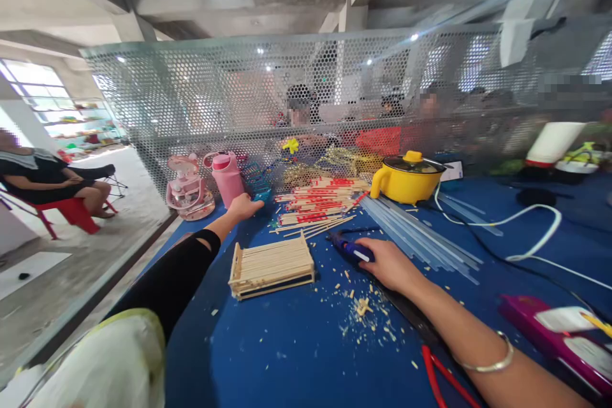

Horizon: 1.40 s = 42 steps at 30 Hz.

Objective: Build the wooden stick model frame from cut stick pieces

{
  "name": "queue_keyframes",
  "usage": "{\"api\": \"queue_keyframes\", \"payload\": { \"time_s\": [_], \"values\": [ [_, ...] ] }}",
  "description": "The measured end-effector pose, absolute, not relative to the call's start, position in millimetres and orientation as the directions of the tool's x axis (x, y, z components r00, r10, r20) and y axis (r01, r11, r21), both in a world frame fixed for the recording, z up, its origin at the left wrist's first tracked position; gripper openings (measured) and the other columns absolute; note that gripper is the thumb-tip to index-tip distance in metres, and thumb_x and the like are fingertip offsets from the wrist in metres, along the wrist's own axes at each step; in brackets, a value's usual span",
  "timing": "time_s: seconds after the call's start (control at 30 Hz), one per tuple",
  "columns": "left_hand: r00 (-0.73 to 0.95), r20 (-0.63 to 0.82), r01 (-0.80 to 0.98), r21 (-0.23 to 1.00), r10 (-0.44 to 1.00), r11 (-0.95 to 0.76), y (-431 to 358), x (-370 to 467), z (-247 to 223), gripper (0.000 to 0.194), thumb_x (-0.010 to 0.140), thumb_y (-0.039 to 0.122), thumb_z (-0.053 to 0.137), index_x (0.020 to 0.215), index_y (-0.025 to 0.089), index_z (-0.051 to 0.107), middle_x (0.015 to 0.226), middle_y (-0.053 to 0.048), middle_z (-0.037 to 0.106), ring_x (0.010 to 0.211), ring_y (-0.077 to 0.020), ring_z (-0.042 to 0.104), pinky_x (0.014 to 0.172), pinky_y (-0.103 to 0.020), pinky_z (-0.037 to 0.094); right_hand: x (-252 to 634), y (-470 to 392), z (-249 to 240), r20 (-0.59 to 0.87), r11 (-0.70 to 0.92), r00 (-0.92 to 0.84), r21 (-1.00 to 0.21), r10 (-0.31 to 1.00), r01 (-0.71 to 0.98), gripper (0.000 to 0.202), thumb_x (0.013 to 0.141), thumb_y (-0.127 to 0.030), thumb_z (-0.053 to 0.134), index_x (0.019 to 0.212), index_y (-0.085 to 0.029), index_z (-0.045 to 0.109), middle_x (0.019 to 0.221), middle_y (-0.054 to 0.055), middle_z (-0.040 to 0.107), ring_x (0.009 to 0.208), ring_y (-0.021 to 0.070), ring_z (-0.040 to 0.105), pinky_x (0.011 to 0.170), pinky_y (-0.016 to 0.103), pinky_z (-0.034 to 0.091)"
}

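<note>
My right hand is closed around a dark blue hot glue gun that lies low over the blue table, its nozzle pointing left. My left hand reaches to the far left, beside a pink bottle and against a teal basket-like thing; its fingers are mostly hidden. Between my arms sits a small rack built of thin wooden sticks. Behind it lies a heap of wooden sticks in red wrappers. Translucent glue sticks are spread to the right.
A yellow electric pot and a clear pink jug stand near the perforated metal screen. Wood scraps litter the table. Red-handled pliers, a white cable and a magenta case lie right. A person sits left.
</note>
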<state>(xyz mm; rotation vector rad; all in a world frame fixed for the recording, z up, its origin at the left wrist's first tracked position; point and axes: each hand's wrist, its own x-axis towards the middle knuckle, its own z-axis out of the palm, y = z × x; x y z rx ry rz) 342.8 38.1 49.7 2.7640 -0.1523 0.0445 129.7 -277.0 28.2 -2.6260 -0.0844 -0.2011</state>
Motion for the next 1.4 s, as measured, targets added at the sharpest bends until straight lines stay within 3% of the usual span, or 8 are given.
{"api": "queue_keyframes", "payload": {
  "time_s": [0.3,0.53,0.63,0.8,0.97,1.13,1.3,1.4],
  "values": [
    [0.933,0.253,-0.341,0.403,-0.255,-0.85,1.6,290.3,79.7,0.039,0.072,0.048,0.06,0.09,0.014,0.061,0.076,-0.007,0.065,0.068,-0.0203,0.06,0.053,-0.026,0.038,129.4,-267.4,25.0,0.206,-0.762,0.974,-0.616,0.092,0.203,0.02,0.063,-0.017,0.066,0.083,-0.019,0.07,0.078,0.001,0.073,0.075,0.0203,0.066,0.068,0.028,0.048],
    [0.904,0.225,-0.425,0.379,-0.363,-0.822,-78.2,252.8,97.9,0.039,0.068,0.05,0.062,0.086,0.015,0.064,0.081,-0.012,0.069,0.077,-0.0252,0.064,0.061,-0.028,0.044,121.7,-320.3,78.3,0.443,-0.696,0.8,-0.717,-0.406,0.044,0.034,0.083,-0.043,0.048,0.097,-0.014,0.058,0.073,0.007,0.068,0.063,0.0202,0.062,0.064,0.033,0.048],
    [0.898,0.186,-0.44,0.384,-0.399,-0.812,-136.3,219.7,83.4,0.041,0.07,0.049,0.062,0.094,0.016,0.065,0.09,-0.012,0.07,0.086,-0.0253,0.066,0.068,-0.027,0.047,119.1,-335.9,98.0,0.528,-0.744,0.71,-0.668,-0.466,0.008,0.034,0.081,-0.044,0.05,0.096,-0.015,0.058,0.069,0.006,0.064,0.066,0.0221,0.06,0.066,0.034,0.046],
    [0.906,0.091,-0.416,0.372,-0.413,-0.83,-201.6,170.9,47.0,0.06,0.071,0.053,0.066,0.111,0.01,0.058,0.102,-0.018,0.067,0.096,-0.0287,0.064,0.078,-0.034,0.05,109.6,-338.7,91.8,0.532,-0.841,0.78,-0.54,-0.33,0.013,0.031,0.082,-0.034,0.044,0.101,-0.017,0.06,0.081,0.007,0.068,0.072,0.0213,0.062,0.062,0.028,0.045],
    [0.853,0.001,-0.496,0.317,-0.523,-0.808,-196.1,174.3,37.2,0.036,0.088,0.033,0.056,0.118,0.015,0.054,0.117,-0.01,0.058,0.1,-0.0217,0.059,0.083,-0.041,0.051,91.0,-362.2,86.0,0.477,-0.933,0.864,-0.36,-0.163,0.022,0.04,0.078,-0.024,0.048,0.116,-0.014,0.056,0.101,0.011,0.068,0.084,0.0237,0.063,0.07,0.03,0.045],
    [0.856,0.008,-0.499,0.272,-0.517,-0.823,-170.1,185.2,52.2,0.036,0.087,0.032,0.057,0.119,0.015,0.054,0.119,-0.01,0.057,0.101,-0.0219,0.059,0.083,-0.042,0.051,101.0,-377.9,93.7,0.317,-0.98,0.935,-0.065,0.16,0.19,0.046,0.067,-0.005,0.051,0.109,-0.022,0.063,0.102,0.007,0.068,0.096,0.024,0.058,0.086,0.033,0.038],
    [0.829,0.098,-0.552,0.305,-0.551,-0.776,-131.6,131.8,63.1,0.021,0.088,0.022,0.05,0.105,0.012,0.057,0.103,-0.015,0.062,0.098,-0.0236,0.06,0.083,-0.035,0.047,130.0,-365.6,75.2,0.147,-0.941,0.931,0.118,0.333,0.318,0.051,0.069,-0.001,0.05,0.113,-0.025,0.063,0.105,0.007,0.068,0.105,0.0244,0.053,0.09,0.036,0.032],
    [0.783,0.118,-0.608,0.347,-0.61,-0.714,-94.7,83.7,57.2,0.015,0.088,0.029,0.044,0.093,0.019,0.055,0.088,-0.01,0.064,0.083,-0.0229,0.063,0.07,-0.031,0.045,135.7,-360.1,58.8,0.073,-0.925,0.932,0.17,0.355,0.34,0.055,0.068,-0.003,0.053,0.119,-0.024,0.06,0.111,0.008,0.066,0.109,0.0257,0.051,0.092,0.038,0.031]
  ]
}}
